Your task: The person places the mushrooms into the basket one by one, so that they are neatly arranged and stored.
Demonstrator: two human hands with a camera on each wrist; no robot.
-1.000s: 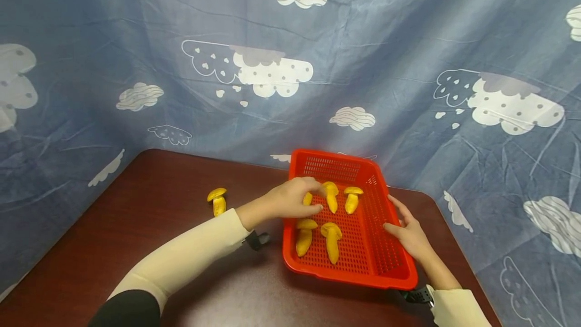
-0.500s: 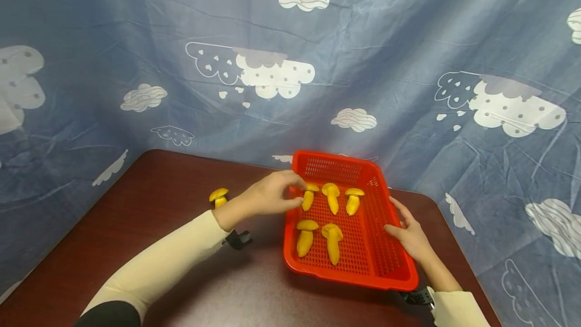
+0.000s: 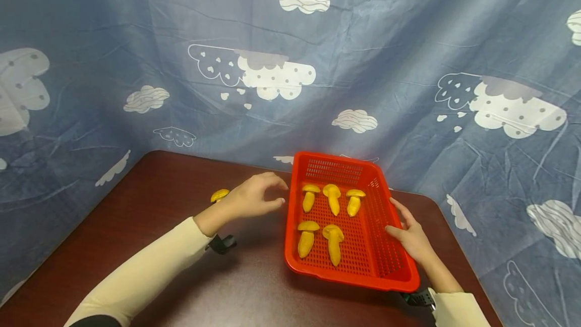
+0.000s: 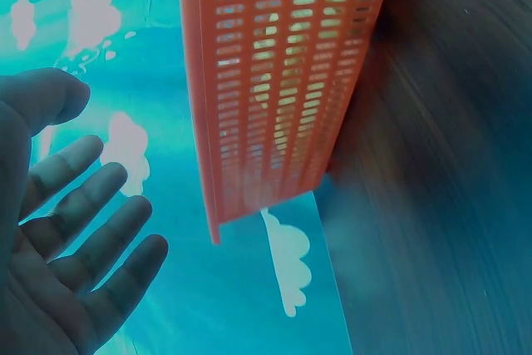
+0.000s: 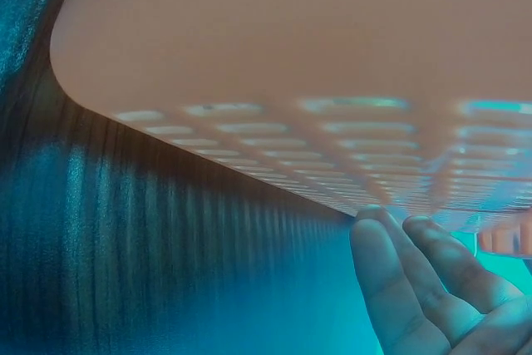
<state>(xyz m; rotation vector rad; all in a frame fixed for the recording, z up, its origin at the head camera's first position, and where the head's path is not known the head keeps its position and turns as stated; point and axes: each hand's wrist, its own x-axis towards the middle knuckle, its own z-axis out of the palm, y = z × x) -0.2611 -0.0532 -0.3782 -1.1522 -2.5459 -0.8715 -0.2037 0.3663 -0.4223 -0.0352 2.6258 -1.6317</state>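
Observation:
My left hand (image 3: 251, 197) hovers left of the red plastic basket (image 3: 333, 282), its fingers loosely bent with nothing between them. In the left wrist view the spread fingers (image 4: 91, 197) are apart from the basket's slotted side wall (image 4: 283, 81). Inside the basket lie yellow mushrooms: three in the back row, such as the middle mushroom (image 3: 332, 198), and two in front, including a mushroom (image 3: 334, 246). My right hand (image 3: 415, 238) grips the basket's right rim, thumb over the edge, with fingers (image 5: 386, 280) against the outer wall. Another yellow mushroom (image 3: 220, 195) lies behind my left wrist, mostly hidden.
The dark brown table (image 3: 254, 286) carries the basket on its right half. A blue curtain (image 3: 236, 115) with white clouds hangs close behind the table's back edge and along both sides. The basket's right part shows bare mesh.
My left hand has drawn leftward out of the basket, uncovering the back-left mushroom. Its wrist now covers more of the mushroom on the table. The right hand keeps its hold on the rim.

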